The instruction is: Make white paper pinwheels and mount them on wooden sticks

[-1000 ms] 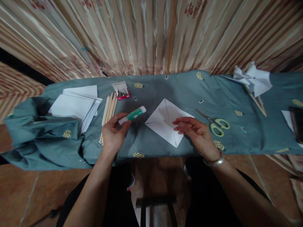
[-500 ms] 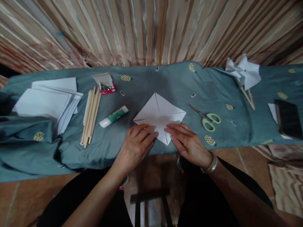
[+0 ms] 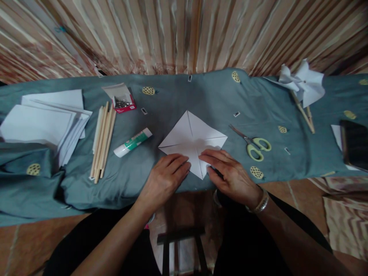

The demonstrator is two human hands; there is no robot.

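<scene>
A white paper square (image 3: pixel 192 138), cut along its diagonals, lies corner-on on the teal cloth (image 3: pixel 207 96) in front of me. My left hand (image 3: pixel 165 178) rests flat on its near left edge with fingers stretched toward the middle. My right hand (image 3: pixel 230 174) lies on the near right part, fingers extended toward the centre and pressing the paper down. Neither hand holds anything. A green and white glue stick (image 3: pixel 132 142) lies on the cloth to the left of the paper, apart from my left hand.
Wooden sticks (image 3: pixel 102 141), a stack of white sheets (image 3: pixel 46 122) and an open red box of pins (image 3: pixel 123 101) lie at the left. Green-handled scissors (image 3: pixel 254 143), a finished paper pinwheel (image 3: pixel 301 84) and a dark phone (image 3: pixel 355 143) lie at the right. A striped curtain hangs behind.
My left hand put the glue stick down on the cloth and moved right onto the paper. My right hand settled flat on the paper's near right part. The view shifted slightly.
</scene>
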